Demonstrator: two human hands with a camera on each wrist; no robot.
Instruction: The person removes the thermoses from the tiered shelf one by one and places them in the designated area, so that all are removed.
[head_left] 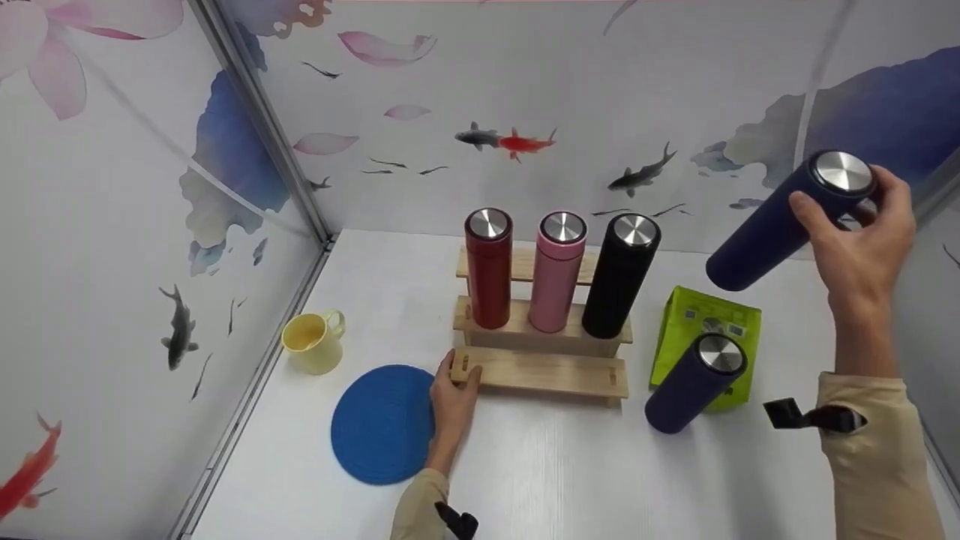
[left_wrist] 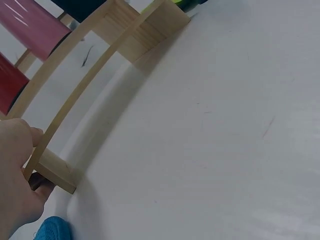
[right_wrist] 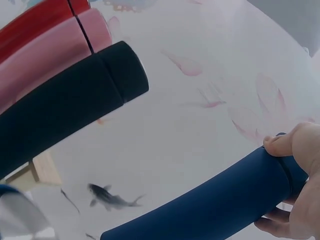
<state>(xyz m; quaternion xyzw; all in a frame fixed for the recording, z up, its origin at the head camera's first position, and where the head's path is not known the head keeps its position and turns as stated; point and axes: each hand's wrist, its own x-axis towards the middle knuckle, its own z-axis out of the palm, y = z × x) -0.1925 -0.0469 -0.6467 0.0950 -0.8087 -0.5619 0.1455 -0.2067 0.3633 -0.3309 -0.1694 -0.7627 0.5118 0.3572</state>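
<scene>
My right hand [head_left: 862, 232] grips a dark blue thermos flask [head_left: 772, 225] near its silver-topped lid, holding it tilted in the air at the right; the right wrist view shows thumb and fingers around its upper end. My left hand [head_left: 454, 401] pinches the left end of the front step of a wooden tiered rack [head_left: 547, 373], thumb on top and fingers at the edge. On the rack's middle step stand a red flask [head_left: 489, 274], a pink flask [head_left: 556, 277] and a black flask [head_left: 619, 281], side by side.
A second flask, dark purple-blue [head_left: 686, 394], stands right of the rack, before a green bag [head_left: 739, 322]. A round blue mat [head_left: 382, 427] lies left of the rack, a yellow mug [head_left: 319, 349] beyond it. Printed wall panels [head_left: 525, 90] border the table at back and left.
</scene>
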